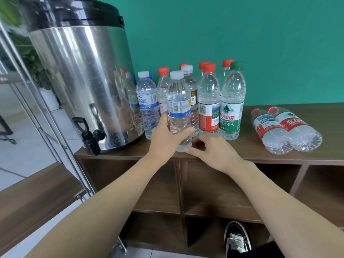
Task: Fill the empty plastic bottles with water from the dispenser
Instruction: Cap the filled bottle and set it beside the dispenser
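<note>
My left hand (167, 138) grips the lower part of an upright white-capped bottle with a blue label (178, 108) at the front of the wooden shelf top (247, 146). My right hand (214, 149) lies just to its right on the shelf edge, fingers loosely bent, the thumb near the bottle's base and holding nothing. Behind stand several upright capped bottles (208, 101), with red, white and green caps. The steel dispenser (83, 75) stands at the left, its black tap (89, 135) hanging over the shelf's front edge.
Two red-capped bottles (284, 127) lie on their sides at the right of the shelf top. Open wooden cubbies (214, 192) sit below. A metal frame (46, 118) slants past the dispenser on the left. A shoe (237, 237) shows on the floor.
</note>
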A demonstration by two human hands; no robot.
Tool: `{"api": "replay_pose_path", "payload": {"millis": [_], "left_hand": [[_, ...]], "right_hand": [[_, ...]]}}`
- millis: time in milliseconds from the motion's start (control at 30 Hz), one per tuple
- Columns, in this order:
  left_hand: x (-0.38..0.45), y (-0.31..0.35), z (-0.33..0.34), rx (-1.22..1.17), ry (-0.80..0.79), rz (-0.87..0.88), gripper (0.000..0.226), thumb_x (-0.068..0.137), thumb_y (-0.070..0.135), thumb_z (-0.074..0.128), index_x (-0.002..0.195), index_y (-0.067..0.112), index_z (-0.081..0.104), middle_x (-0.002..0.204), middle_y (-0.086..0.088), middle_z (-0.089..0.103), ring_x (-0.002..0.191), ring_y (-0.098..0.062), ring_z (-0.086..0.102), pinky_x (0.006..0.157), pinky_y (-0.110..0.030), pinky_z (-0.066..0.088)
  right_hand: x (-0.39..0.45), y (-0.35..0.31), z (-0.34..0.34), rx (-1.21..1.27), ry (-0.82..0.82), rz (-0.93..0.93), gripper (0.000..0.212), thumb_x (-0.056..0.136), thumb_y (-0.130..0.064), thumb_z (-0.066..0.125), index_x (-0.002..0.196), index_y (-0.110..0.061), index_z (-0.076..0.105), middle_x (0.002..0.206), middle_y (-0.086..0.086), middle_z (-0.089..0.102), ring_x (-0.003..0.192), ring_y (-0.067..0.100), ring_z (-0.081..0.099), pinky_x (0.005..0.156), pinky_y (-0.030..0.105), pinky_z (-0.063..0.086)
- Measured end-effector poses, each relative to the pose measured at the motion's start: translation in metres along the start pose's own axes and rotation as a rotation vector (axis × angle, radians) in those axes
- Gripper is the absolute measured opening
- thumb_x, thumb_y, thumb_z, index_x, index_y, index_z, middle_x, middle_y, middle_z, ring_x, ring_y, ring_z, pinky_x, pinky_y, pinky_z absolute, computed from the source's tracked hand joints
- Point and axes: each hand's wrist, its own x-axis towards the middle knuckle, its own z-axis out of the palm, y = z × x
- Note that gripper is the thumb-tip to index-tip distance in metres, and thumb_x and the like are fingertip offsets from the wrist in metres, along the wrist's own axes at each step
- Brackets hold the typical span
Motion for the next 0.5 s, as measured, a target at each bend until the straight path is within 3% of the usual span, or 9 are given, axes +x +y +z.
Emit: {"api": "replay_pose_path", "payload": {"millis": [133,267,500], "left_hand": [[-0.001,-0.005,-0.018,0.041,0.076,-0.027,0.062,0.082,0.032,0.089,0.134,0.028,0.054,0.109,0.023,0.071,0.097,0.018,0.064,0.082,-0.001,0.045],[0.0,-0.012,-0.039,0.096,0.136,-0.041,0.065,0.081,0.034,0.089,0.135,0.027,0.054,0.109,0.023,0.069,0.095,0.021,0.062,0.084,-0.001,0.046],[-0.002,-0.017,-0.06,0.212,0.244,-0.049,0.075,0.078,0.043,0.089,0.141,0.022,0.054,0.117,0.011,0.072,0.101,0.0,0.068,0.095,-0.028,0.055]], "right_hand": [[0.004,-0.009,0.005,0.037,-0.017,-0.017,0.053,0.088,-0.065,0.062,0.11,-0.018,0.072,0.106,-0.002,0.07,0.099,0.017,0.062,0.089,0.04,0.052],[0.005,-0.011,0.01,0.006,-0.022,-0.028,0.052,0.091,-0.063,0.062,0.117,-0.018,0.07,0.114,-0.003,0.066,0.109,0.016,0.058,0.097,0.037,0.048],[0.004,-0.008,0.013,0.002,-0.001,-0.05,0.051,0.092,-0.06,0.061,0.117,-0.017,0.07,0.114,-0.004,0.065,0.109,0.014,0.057,0.097,0.033,0.046]]}}
